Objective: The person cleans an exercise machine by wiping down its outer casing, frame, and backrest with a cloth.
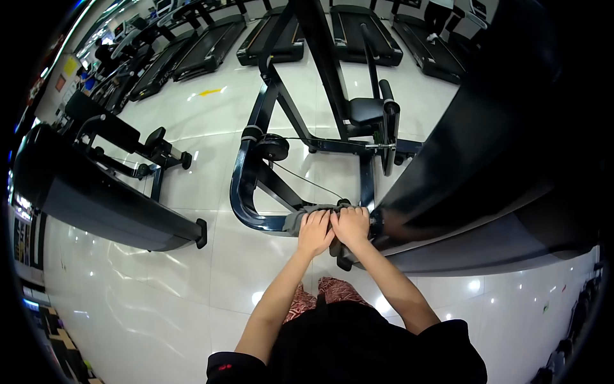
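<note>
A grey cloth (294,222) lies draped over the dark lower tube (256,219) of a gym machine. My left hand (314,233) presses on the cloth, its fingers curled over the tube. Right beside it, almost touching, my right hand (352,226) grips the same cloth closer to the machine's big dark housing (441,173). The fingertips of both hands point away from me, and the underside of the tube is hidden. A thin cable (307,180) runs from a black pulley (272,147) down towards the hands.
The machine's padded seat (368,110) and upright post (323,70) stand ahead. Another machine (115,192) is at the left. Several treadmills (364,38) line the back, with a person (437,16) standing on one. Glossy pale tiles (173,281) cover the floor.
</note>
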The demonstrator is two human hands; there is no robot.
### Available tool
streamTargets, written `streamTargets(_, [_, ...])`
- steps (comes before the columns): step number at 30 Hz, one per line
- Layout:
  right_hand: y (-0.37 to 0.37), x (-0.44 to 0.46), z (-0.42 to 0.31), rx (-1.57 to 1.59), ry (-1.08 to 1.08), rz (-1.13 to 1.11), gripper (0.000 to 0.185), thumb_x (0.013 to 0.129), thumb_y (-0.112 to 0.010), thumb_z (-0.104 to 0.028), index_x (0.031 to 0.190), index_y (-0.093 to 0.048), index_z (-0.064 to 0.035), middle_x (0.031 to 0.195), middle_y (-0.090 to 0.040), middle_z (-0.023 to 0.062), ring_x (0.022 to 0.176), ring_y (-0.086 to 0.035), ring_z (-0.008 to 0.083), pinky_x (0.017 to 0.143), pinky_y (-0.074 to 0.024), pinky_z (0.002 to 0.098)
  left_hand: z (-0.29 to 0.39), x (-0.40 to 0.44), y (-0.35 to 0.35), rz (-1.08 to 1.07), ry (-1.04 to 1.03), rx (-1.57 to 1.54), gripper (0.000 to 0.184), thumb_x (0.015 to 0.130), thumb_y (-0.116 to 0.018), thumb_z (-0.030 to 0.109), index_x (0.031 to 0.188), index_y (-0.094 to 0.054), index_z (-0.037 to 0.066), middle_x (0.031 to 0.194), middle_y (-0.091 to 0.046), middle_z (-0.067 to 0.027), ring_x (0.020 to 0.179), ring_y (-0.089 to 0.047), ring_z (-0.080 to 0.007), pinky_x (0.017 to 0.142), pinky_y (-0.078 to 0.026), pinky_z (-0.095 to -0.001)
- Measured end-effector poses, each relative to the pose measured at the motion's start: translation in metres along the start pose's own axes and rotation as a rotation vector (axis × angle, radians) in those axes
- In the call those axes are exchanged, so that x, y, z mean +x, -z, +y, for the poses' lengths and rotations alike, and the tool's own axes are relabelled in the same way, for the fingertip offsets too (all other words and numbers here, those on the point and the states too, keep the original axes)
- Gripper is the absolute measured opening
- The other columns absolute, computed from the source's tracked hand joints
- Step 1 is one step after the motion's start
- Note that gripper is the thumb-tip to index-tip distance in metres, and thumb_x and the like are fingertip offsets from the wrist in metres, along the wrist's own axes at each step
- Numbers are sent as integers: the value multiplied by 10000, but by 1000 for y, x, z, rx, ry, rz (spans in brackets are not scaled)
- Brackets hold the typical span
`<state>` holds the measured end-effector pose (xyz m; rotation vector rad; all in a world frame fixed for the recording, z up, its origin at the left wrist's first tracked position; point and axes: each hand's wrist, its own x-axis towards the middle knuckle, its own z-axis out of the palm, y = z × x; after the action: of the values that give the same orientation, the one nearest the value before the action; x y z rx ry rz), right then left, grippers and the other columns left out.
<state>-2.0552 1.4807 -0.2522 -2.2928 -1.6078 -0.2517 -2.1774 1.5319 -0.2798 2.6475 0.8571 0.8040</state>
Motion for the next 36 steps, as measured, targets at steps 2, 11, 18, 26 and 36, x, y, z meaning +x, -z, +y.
streamTargets(2, [-6,2,1,-20,-37,1,325,807,-489,-312,700,-631,-40,747,-636,118,733,-579,263,756,-384,377,-11,13,5,-157,-40,-128,432,787,-504,295,1122,-524,23,1052,-567,-124,1002,-507,-269,879,-341,-395])
streamTargets(11, [-6,-1,-12,-165,-152,38,271,788,-503,-275,671,-623,-62,676,-601,89,685,-557,252,714,-393,379,-27,14,-8,-113,-69,-91,233,762,-529,239,928,-570,81,814,-564,-59,783,-535,-245,709,-380,-390])
streamTargets(18, [-19,3,-35,-265,-179,92,222,749,-523,-252,672,-621,-68,706,-603,83,710,-550,234,727,-384,365,-52,10,5,-165,-118,-145,257,774,-525,251,967,-563,86,860,-556,-57,825,-530,-226,716,-374,-384])
streamTargets(26, [-41,11,-82,-256,-232,135,224,738,-516,-238,682,-622,-49,737,-616,101,739,-560,246,770,-383,379,-98,3,15,-286,-81,-162,235,792,-503,283,884,-560,75,820,-594,-93,770,-576,-281,706,-420,-418])
streamTargets(36, [-56,18,-104,-215,-273,-26,239,775,-483,-277,731,-613,-82,774,-632,101,781,-578,244,807,-379,388,-128,13,26,-546,150,-60,454,885,-312,354,766,-642,65,722,-633,-185,676,-620,-359,622,-477,-463])
